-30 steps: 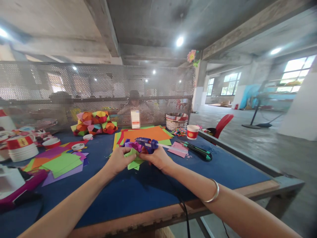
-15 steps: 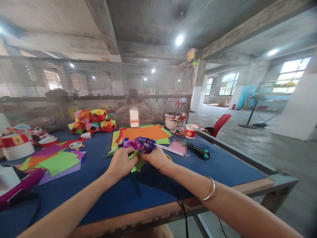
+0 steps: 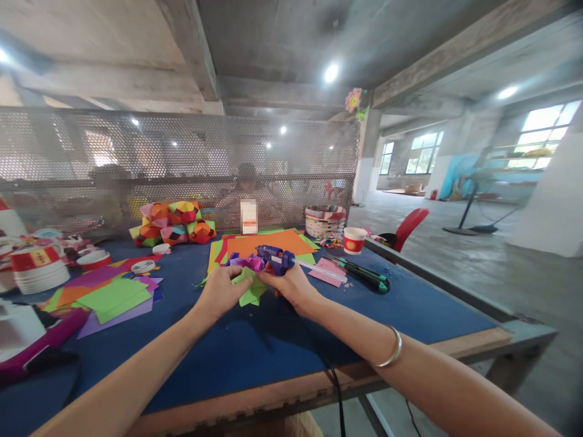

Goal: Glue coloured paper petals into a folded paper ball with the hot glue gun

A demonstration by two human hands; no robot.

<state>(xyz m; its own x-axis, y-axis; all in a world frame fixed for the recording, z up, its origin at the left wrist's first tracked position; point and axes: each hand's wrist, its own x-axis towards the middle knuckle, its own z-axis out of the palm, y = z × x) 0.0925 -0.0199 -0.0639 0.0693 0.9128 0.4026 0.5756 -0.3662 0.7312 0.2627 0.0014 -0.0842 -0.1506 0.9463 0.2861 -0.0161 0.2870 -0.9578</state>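
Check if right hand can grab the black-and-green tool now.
Probably not: the right hand is holding the glue gun. Otherwise the way looks free; the black-and-green tool lies uncovered on the table, to that hand's right.

The right hand (image 3: 298, 290) hides the glue gun's (image 3: 277, 260) grip; the left hand (image 3: 221, 291) covers part of the green paper (image 3: 252, 294). The cord (image 3: 339, 394) runs off the lower edge. Behind the mesh (image 3: 191, 145), a person (image 3: 247, 188) is blurred.
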